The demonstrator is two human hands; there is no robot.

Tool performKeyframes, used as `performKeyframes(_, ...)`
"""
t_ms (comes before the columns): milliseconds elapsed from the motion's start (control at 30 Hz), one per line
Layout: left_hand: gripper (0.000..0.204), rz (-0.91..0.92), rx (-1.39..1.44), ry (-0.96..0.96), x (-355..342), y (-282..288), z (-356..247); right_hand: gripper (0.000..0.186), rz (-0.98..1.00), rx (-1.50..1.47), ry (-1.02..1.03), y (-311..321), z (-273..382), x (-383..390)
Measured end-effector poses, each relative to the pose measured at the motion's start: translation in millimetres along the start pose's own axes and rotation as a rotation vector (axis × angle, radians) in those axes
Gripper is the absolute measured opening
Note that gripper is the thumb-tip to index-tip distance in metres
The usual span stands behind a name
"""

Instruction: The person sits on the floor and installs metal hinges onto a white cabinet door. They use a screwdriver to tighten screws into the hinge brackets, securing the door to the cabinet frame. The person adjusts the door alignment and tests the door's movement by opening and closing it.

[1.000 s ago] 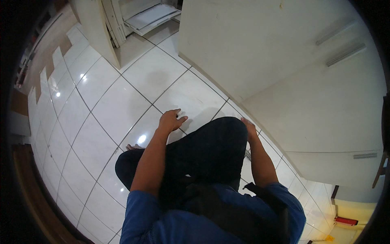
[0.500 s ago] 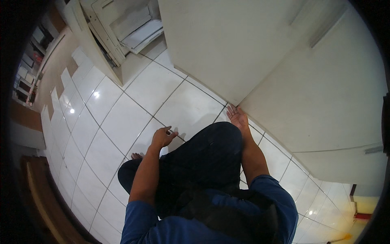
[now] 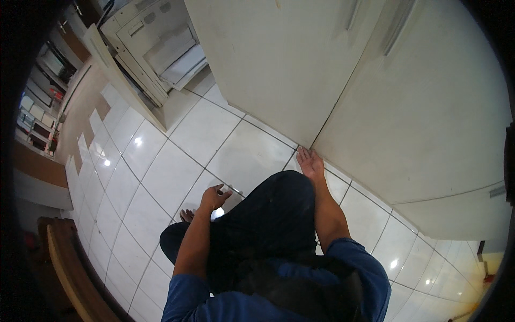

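Observation:
My right hand [image 3: 311, 163] is palm up at the foot of a pale two-door cabinet. Its fingers are stretched out and their tips touch the lower edge, where the left door [image 3: 279, 59] and the right door [image 3: 418, 129] meet. A thin dark seam runs up between the two doors. My left hand [image 3: 214, 197] hovers empty above the floor, in front of my bent leg, with thumb and fingers apart. Nothing is held in either hand.
White floor tiles [image 3: 185, 123] surround me. Far left, a pale panel [image 3: 126, 80] stands out beside a beige machine [image 3: 155, 43] with a tray. Brown wooden furniture [image 3: 67, 268] is at the lower left. Long handles [image 3: 399, 29] show high on the cabinet.
The view has shifted, so the floor and cabinet foot appear lower. The dark seam between the doors shows more clearly. My right hand stays at the door edge; my left hand stays empty.

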State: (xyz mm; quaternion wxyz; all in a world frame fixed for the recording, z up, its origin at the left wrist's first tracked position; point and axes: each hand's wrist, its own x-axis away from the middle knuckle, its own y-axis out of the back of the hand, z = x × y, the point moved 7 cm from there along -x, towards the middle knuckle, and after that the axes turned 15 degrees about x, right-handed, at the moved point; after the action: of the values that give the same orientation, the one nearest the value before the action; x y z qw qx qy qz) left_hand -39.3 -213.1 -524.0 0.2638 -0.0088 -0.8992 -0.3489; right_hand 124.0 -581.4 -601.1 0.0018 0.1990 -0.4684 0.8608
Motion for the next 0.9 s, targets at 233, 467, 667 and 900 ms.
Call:
performKeyframes(233,0.078,-0.01,-0.039,-0.034,-8,-4,17,0.063,-0.029,0.204,0.006,-9,4,12)
performKeyframes(467,0.072,0.013,0.003,-0.024,-4,-3,13,0.084,0.031,0.393,-0.072,-32,15,27)
performKeyframes(667,0.071,-0.037,0.032,-0.07,-4,0,6,0.1,-0.012,0.664,-0.133,-35,17,31)
performKeyframes(900,0.07,-0.034,0.111,-0.093,-5,1,3,0.106,0.008,0.912,-0.16,-34,21,28)
